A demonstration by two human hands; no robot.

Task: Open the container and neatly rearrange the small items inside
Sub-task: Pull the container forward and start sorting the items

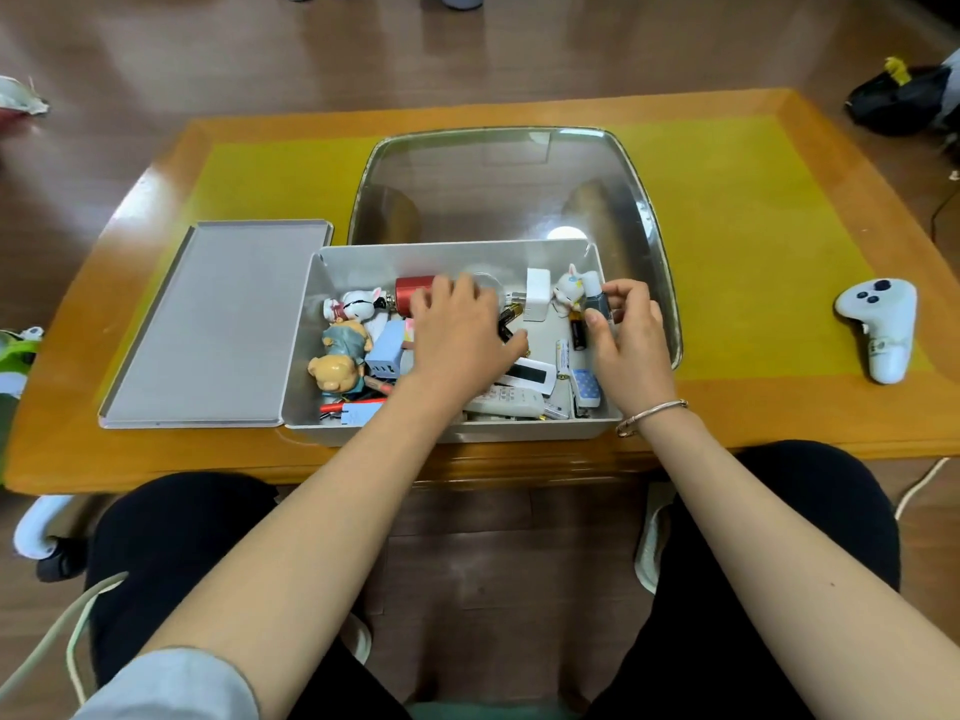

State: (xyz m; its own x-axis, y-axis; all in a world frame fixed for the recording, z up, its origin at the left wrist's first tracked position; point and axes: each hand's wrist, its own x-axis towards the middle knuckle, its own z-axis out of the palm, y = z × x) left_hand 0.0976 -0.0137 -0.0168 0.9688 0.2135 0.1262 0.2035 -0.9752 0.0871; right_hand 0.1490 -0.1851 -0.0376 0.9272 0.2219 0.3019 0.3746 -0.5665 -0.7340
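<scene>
1. Right now I see the container (363, 262), a pale grey rectangular tub with rounded corners, open at the near edge of the worktop (753, 210).
2. Its flat grey lid (218, 324) lies on the worktop, touching the container's left side, rim up.
3. Inside, the small items sit in a loose jumble: a red cylinder (413, 293) near the far wall, a white cat figure (358, 304) and a pig figure (337, 368) on the left, a white charger block (537, 293) and a white rabbit figure (571, 288) toward the far right corner.
4. White remote controls (511, 397) and batteries (563, 356) lie along the near right part of the floor.
5. My left hand (457, 330) reaches into the middle of the container, fingers loosely spread and laid over the items; I cannot tell whether it holds anything underneath.
6. My right hand (628, 330) is at the right wall, thumb and fingers pinching a small dark grey tube (597, 304) held upright beside the rabbit figure.
7. A clear domed cover (498, 184) stands just behind the container, and a white controller (878, 324) lies well apart on the right of the worktop.
</scene>
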